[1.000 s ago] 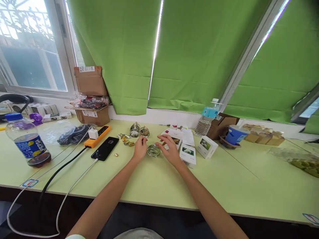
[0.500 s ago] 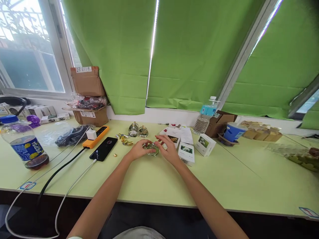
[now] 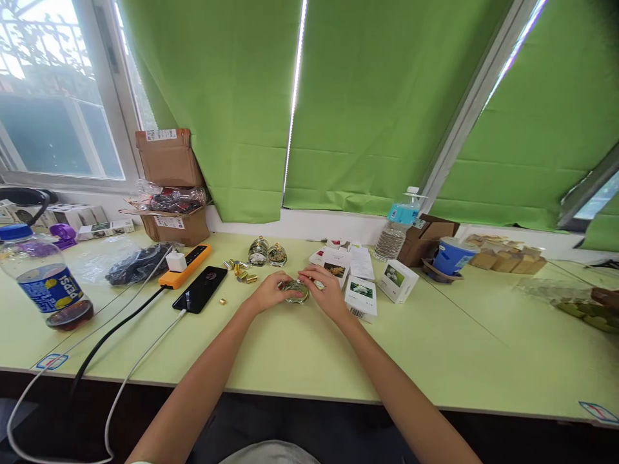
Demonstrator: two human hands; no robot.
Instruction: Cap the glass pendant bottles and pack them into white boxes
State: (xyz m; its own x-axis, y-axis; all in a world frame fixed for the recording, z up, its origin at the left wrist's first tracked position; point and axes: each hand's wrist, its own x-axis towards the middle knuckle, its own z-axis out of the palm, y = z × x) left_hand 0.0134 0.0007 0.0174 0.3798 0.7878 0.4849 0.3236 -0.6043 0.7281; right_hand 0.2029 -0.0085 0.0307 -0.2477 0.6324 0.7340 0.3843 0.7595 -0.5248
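Left grip (image 3: pixel 268 292) on clear, rounded glass bottle (image 3: pixel 298 294)

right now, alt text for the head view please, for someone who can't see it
A person's left hand holds the side of a small glass bottle on a pale table, right hand at its top; white boxes sit right, a black phone left.

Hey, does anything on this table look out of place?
Maybe one thing: a small golden piece lies alone right of the black phone, apart from the cluster of golden cylinders. I see no spill.
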